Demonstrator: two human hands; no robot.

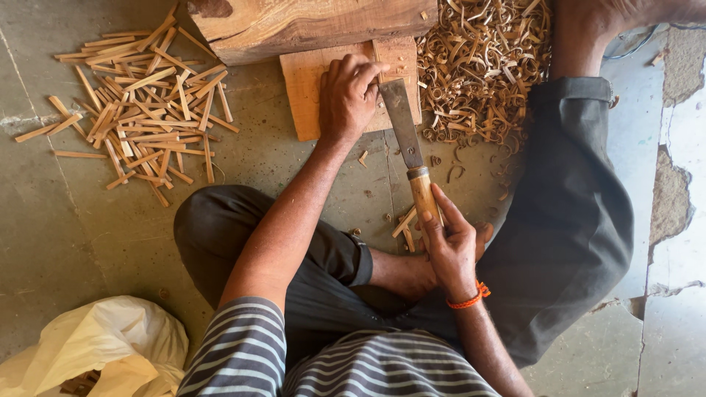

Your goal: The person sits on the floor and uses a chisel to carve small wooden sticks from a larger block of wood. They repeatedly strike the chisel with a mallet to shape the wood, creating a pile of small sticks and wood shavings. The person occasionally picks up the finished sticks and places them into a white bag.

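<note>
Knife (pixel 403 125) (blade down) beside board (pixel 309 88) edge.

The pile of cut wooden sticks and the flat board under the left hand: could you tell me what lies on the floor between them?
In the head view, only bare grey floor lies between the stick pile and the flat board under the left hand.

Single head view, looking straight down, close over lap and floor (pixel 66 235).

A board (pixel 309 88) lies on the floor (pixel 59 235) before a log (pixel 309 26), sticks (pixel 147 103) piled left, shavings (pixel 482 66) right.
</note>
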